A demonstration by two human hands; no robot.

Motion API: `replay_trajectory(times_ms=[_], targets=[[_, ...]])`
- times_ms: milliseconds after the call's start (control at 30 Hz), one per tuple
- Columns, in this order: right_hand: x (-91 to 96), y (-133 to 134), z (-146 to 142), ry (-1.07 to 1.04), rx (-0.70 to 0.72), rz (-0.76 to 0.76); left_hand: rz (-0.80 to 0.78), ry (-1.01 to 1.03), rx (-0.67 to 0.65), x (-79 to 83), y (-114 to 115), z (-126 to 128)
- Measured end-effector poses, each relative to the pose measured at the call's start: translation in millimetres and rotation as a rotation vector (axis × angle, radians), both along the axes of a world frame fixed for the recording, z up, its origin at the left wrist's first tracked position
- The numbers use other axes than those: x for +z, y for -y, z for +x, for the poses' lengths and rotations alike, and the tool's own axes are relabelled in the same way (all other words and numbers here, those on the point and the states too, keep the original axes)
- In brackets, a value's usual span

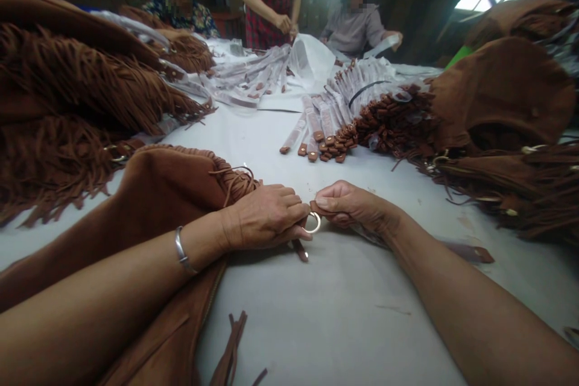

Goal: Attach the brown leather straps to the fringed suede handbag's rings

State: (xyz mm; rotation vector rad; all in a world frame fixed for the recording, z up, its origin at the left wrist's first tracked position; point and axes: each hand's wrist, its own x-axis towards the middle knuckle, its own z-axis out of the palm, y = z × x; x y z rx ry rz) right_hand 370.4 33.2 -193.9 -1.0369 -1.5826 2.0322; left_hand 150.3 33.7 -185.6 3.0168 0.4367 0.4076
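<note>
Right now, at the near edge of the table:

Left hand: the left hand (265,217) is pinched shut on the metal ring (313,223), its fingertips pressed to the ring's left side, with the brown suede bag (167,193) under the wrist.

Right hand: the right hand (350,205) is closed on the end of a brown strap (465,251), thumb on top, meeting the ring from the right.

Ring: it sits between the two hands, just above the white table (316,313), near the middle of the scene.

Strap: it trails off to the right behind the forearm; a loose tab (300,249) hangs below the ring.

Doing it well, I'd judge: keep the ring steady with the left pinch and let only the right hand feed the strap end; hold the strap flat so it does not twist at the ring.

Watch for: the bag's fringe (235,178) lies just beside the left knuckles and could catch in the ring.

Far side: a pile of wrapped straps (335,114) and other people at work.
</note>
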Motion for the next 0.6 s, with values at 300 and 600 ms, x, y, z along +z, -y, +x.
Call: replay_trajectory(times_ms=[300,600], targets=[[-8.6,-4.0,0.6,-0.082,0.038,-0.083,-0.015,0.041,-0.048,-1.4,-2.8,0.3],[-8.3,-1.5,1.1,-0.083,0.038,-0.076,-0.102,0.075,-0.089,-0.1,-3.7,0.1]])
